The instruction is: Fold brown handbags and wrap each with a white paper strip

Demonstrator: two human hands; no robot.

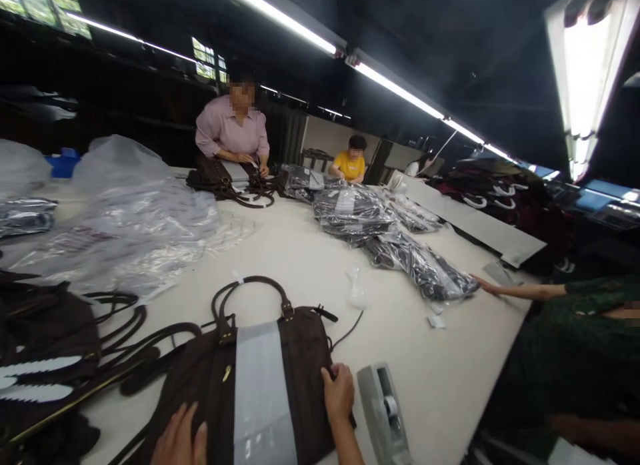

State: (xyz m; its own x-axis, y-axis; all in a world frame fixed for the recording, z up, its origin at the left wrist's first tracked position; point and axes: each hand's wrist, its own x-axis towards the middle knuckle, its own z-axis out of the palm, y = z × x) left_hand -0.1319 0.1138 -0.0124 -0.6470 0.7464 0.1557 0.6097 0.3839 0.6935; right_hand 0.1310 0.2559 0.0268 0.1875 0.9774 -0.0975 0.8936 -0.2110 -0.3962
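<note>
A dark brown handbag (310, 358) lies on the table in front of me, its looped handles pointing away. A pale grey wrap (263, 391) runs down its middle, and a small gold zip pull shows to the left of that. My left hand (180, 438) rests on the bag's lower left with the fingers stretched out; the bottom frame edge cuts it off. At the right edge of the bag, my right hand (340, 393) has its fingers curled around the side and its thumb on the bag. Close to its right stands a grey tape dispenser (384, 411).
More brown bags (45, 331) with straps lie at the left. Clear plastic bags (135, 211) are heaped behind them. Plastic-wrapped bags (350, 211) line the far right, where another person's hand (485, 285) touches one. A person in a pink shirt (235, 131) handles a brown bag across the table.
</note>
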